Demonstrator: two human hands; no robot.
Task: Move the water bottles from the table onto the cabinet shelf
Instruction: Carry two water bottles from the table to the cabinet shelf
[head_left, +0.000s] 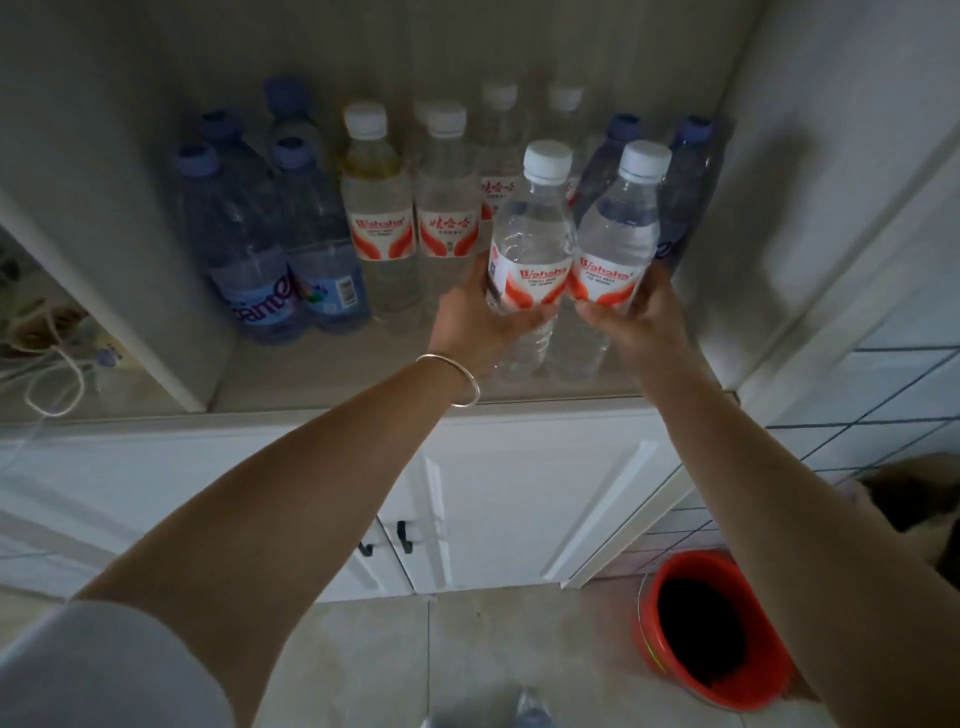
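Water bottles, two clear ones with white caps and red-and-white labels, are held upright side by side over the near right part of the cabinet shelf (332, 384). The left hand (475, 322) wraps its fingers around the left bottle (530, 260) at the label; the right hand (631, 319) grips the right bottle (615, 244) the same way. Whether their bases already touch the shelf is hard to tell. Farther back stand rows of white-capped bottles (382, 208) and, to the left, blue-tinted bottles (244, 249); more blue ones stand at the far right. To do this step well, lower both bottles straight down, keep them vertical, clear of the row behind, and release only once each stands steady.
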